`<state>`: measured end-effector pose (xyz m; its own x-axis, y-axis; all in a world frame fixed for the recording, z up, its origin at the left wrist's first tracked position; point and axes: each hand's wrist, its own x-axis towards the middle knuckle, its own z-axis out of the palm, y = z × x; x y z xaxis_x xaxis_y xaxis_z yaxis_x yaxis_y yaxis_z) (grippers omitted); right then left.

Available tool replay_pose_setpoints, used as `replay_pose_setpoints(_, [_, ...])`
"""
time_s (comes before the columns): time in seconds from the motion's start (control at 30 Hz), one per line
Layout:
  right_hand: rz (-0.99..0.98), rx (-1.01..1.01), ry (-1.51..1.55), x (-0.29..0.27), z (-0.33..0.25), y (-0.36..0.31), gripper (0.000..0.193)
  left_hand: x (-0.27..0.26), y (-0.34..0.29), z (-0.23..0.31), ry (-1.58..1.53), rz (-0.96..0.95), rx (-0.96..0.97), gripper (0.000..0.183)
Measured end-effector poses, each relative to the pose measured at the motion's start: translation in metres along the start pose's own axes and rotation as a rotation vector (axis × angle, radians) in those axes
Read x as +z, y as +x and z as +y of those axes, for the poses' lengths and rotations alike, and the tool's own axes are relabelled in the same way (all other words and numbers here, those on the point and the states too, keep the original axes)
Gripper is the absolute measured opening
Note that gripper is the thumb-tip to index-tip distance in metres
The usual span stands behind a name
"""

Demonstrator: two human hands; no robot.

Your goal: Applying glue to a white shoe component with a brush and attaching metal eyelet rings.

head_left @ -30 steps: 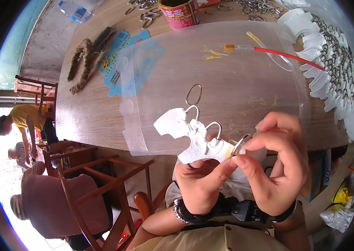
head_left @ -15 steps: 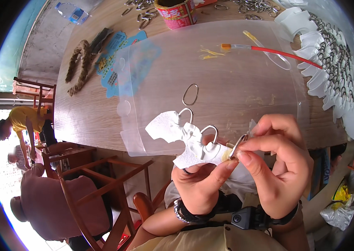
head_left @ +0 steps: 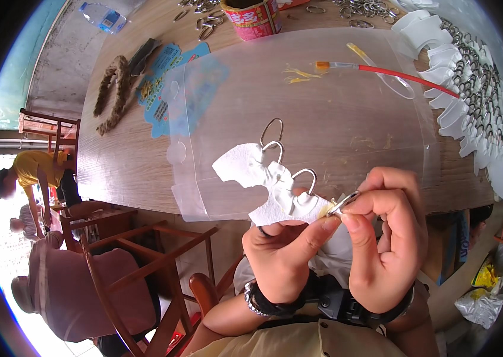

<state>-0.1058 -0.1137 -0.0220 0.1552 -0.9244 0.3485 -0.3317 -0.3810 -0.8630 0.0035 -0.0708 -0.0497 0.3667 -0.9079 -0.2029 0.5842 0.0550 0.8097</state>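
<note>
A white, leather-like piece (head_left: pixel 236 168) with curved edges is pinched by its lower right part in my left hand (head_left: pixel 281 259). Two silvery metal rings stand up from folded tabs along it. At its right end, by a yellowish glue-like patch, my right hand (head_left: pixel 387 238) closes thumb and finger on another oval metal ring (head_left: pixel 346 202). How far the leather wraps this ring is partly hidden by the fingertips. Just beyond the piece, one loose oval ring (head_left: pixel 282 126) lies on the clear plastic sheet (head_left: pixel 323 143).
A red-handled brush (head_left: pixel 394 75) lies across the sheet's far right. Many white pieces with rings (head_left: pixel 471 89) line the table's right side. A pink-red tub (head_left: pixel 252 21) and loose rings (head_left: pixel 370 9) stand farther back. Blue card (head_left: pixel 162 107) is left; two people sit or bend beyond the chairs.
The white piece has shifted slightly up and right. My right hand has turned the ring flatter against the piece's right end, its fingers drawn closer together.
</note>
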Motion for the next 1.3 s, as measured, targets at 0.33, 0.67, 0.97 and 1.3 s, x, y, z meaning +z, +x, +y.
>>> replay_pose_setpoints(0.33, [-0.094, 0.155, 0.217, -0.007, 0.003, 0.0, 0.008, 0.004, 0.003, 0.008, -0.07, 0.032, -0.138, 0.017])
replay_pose_setpoints(0.67, [-0.177, 0.126, 0.127, -0.014, -0.004, 0.0, 0.007, 0.003, 0.005, 0.002, -0.039, -0.018, -0.025, 0.022])
replay_pose_setpoints(0.97, [-0.124, 0.037, 0.017, -0.009, 0.004, 0.001, 0.02, -0.006, 0.003, -0.011, -0.053, -0.086, 0.085, 0.033])
replay_pose_setpoints(1.3, [-0.092, -0.01, 0.067, -0.01, 0.01, 0.002, 0.01, -0.004, 0.002, -0.012, 0.01, -0.071, 0.118, 0.037])
